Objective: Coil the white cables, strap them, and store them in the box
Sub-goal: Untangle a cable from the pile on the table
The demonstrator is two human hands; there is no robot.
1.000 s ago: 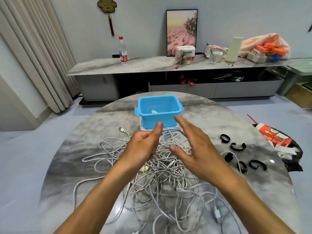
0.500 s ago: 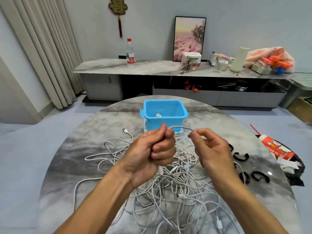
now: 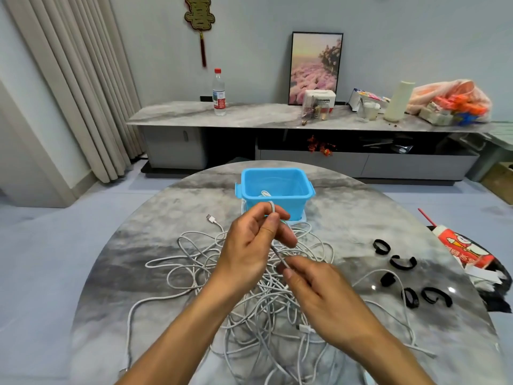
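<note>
Tangled pile of thin white charging cables (image 3: 249, 287) sits mid-surface on the round grey marble surface (image 3: 111, 259), one USB plug (image 3: 211, 218) sticking out at its far-left edge. Your left hand (image 3: 249, 245) pinches a small loop of one white cable up near the fingertips; your right hand (image 3: 319, 295) pinches the same cable just below it.

Risk, my read: the free run drops straight into the pile, so winding from here may drag neighbouring strands up or snag on a plug. Feed slack slowly.

The open blue plastic box (image 3: 276, 190) is just behind your left hand, one white cable already inside. Black hook-and-loop straps (image 3: 402, 262) lie well right, with a stray cable looping among them. Red-and-white carton (image 3: 466, 248) at the right edge.
</note>
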